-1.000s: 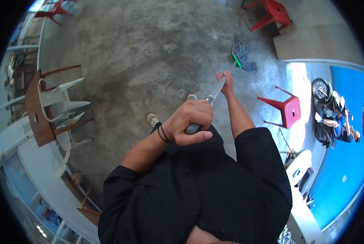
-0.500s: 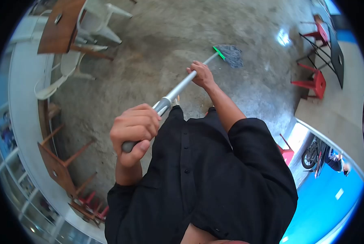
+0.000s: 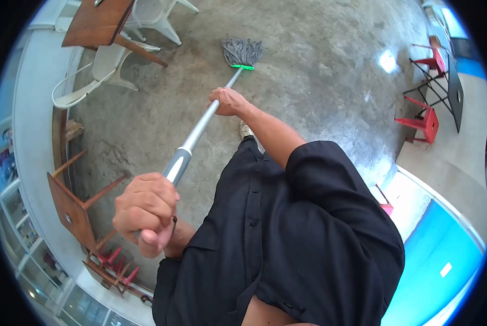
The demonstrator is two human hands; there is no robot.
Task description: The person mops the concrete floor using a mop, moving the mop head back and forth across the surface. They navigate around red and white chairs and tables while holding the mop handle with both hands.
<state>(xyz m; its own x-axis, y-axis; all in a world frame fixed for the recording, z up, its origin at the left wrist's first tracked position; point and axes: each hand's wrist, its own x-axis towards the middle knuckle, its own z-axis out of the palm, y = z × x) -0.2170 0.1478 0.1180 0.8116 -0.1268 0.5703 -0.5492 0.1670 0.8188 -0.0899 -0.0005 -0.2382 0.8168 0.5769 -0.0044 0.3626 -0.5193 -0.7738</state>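
A string mop (image 3: 243, 52) with grey strands and a green clamp lies on the concrete floor, its strands fanned out away from me. Its silver handle (image 3: 203, 124) slants back toward me, down to the left. Around the grey grip at the upper end, my left hand (image 3: 147, 212) is closed; the very end of the grip is mostly hidden by it. My right hand (image 3: 228, 101) wraps the pole farther down, nearer the mop head. One of my shoes (image 3: 246, 129) shows just beyond my dark clothing.
On the left stand a wooden table (image 3: 94, 24), white metal chairs (image 3: 110, 68) and another wooden table (image 3: 72, 212). Red stools (image 3: 425, 124) and a black folding table (image 3: 454, 92) stand at the right. A glazed wall (image 3: 23, 217) runs along the left side.
The mop head has swung left and slightly farther away, its strands now pointing forward rather than to the right. Both hands have shifted left with the handle, keeping their grip.
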